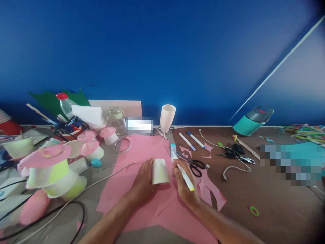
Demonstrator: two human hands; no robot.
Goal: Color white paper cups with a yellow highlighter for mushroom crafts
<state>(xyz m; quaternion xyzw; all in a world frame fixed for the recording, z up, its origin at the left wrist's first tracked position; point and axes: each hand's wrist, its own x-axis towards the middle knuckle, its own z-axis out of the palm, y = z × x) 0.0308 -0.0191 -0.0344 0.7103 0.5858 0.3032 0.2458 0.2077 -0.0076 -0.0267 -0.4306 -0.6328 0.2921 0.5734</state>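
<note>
A white paper cup (160, 171) with a faint yellow tint lies on its side over pink paper (142, 145). My left hand (145, 179) is closed round its left side, fingertips partly hidden behind it. Just right of the cup, my right hand (186, 186) grips a white marker (186, 177) with a yellow end pointing down toward the wrist. Beyond my right fingers stands or lies a glue stick (173, 151) with a blue cap; which of the two is unclear. Black-handled scissors (196, 166) rest beside my right hand.
Pink-topped cups (48, 156) crowd the left side, near a jar (115, 118). A tall white cup (167, 117) stands by the wall. Markers (187, 141), cables, a second pair of scissors (228, 155) and a teal bottle (250, 122) are on the right.
</note>
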